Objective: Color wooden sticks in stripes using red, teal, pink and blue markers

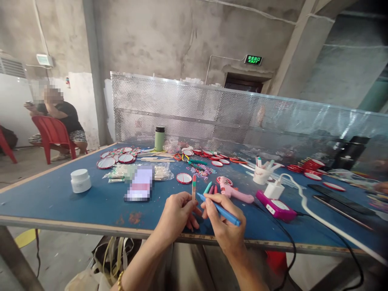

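My left hand [178, 212] pinches a flat wooden craft stick [194, 189] upright; its upper part carries red, green and orange bands. In my right hand [226, 224] is a blue marker pen [227, 214], its tip pointing left, close to the stick. Whether the tip touches the stick I cannot tell. Just beyond my hands lie a teal marker [207, 187] and pink and red ones partly hidden by my right fingers. A pink glue gun [235, 192] rests to their right, and a red-rimmed round disc [184, 178] lies behind my left hand.
A phone [139, 184] and white jar [81, 180] stand left. Behind are red-rimmed discs [106, 162], pliers [194, 161] and a green bottle [159, 139]. Right are a pen cup [261, 173], magenta power strip [275, 206] and white cable [306, 202]. A person [65, 115] sits far left.
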Demonstrator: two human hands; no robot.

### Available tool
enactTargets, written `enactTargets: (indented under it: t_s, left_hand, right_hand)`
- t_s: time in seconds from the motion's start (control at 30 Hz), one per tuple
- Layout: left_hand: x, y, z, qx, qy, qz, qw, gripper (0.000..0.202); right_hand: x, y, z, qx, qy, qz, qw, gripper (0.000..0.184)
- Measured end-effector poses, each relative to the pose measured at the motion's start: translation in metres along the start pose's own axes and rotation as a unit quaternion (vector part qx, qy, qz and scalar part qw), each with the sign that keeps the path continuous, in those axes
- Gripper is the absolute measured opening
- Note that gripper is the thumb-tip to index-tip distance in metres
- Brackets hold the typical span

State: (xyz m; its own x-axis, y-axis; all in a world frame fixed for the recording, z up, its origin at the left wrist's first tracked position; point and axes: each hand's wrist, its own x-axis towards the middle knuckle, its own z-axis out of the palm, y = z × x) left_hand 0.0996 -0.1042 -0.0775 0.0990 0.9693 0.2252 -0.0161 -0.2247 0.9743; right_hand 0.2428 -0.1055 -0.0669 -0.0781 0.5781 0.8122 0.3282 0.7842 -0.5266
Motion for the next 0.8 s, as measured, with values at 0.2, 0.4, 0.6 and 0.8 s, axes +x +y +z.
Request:
enactTargets:
  t_s: [0.2, 0.4, 0.6, 0.8]
  left_hand:
    - [-0.0034, 0.0056, 0.0014, 0.006, 0.001, 0.004, 1.000, 0.030]
    - [-0.0046, 0.0054, 0.0013, 0.025, 0.008, 0.011, 1.000, 0.028]
    - [-0.0055, 0.0063, 0.0011, 0.030, 0.006, 0.013, 0.999, 0.027]
    - [-0.0064, 0.0074, 0.0023, 0.042, 0.010, 0.015, 0.999, 0.027]
  right_hand:
    - [-0.0016, 0.0017, -0.0006, -0.016, -0.016, -0.020, 1.000, 0.013]
    - [-0.0022, 0.0012, -0.0016, -0.026, -0.022, -0.034, 0.999, 0.013]
    - [-0.0025, 0.0017, -0.0017, -0.014, -0.022, -0.024, 0.999, 0.012]
    - [-0.0025, 0.0008, -0.0004, -0.028, -0.010, -0.040, 0.999, 0.012]
